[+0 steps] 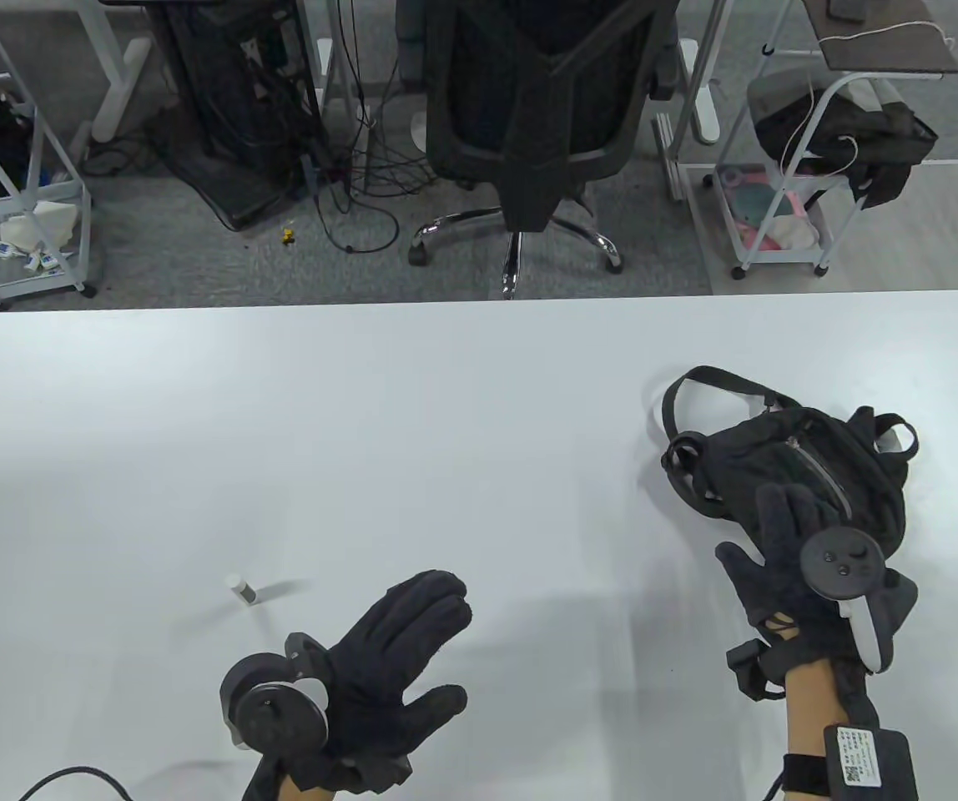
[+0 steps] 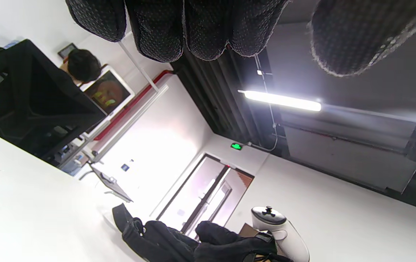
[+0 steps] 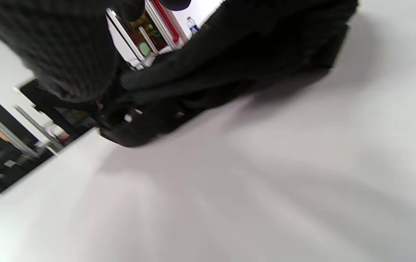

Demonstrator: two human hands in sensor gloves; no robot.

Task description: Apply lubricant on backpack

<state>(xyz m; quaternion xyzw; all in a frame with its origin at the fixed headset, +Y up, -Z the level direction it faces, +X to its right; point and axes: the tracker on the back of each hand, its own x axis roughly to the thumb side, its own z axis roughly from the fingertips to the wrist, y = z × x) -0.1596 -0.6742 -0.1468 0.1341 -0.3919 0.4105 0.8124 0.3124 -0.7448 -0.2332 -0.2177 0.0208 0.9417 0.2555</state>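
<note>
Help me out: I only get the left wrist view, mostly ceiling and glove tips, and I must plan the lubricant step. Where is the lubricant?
Observer: In the table view a small lubricant tube stands on the white table, just beyond the left hand and slightly to its left.
Operator: Is the left hand holding anything?
Observer: No. Its fingers are spread and straight above the table, holding nothing.
Operator: And the right hand?
Observer: The right hand rests on the near edge of the black backpack; whether it grips the fabric is unclear.
Operator: Can you see the zipper?
Observer: Yes, a closed silver zipper faces up, running diagonally just beyond the right fingertips.
</note>
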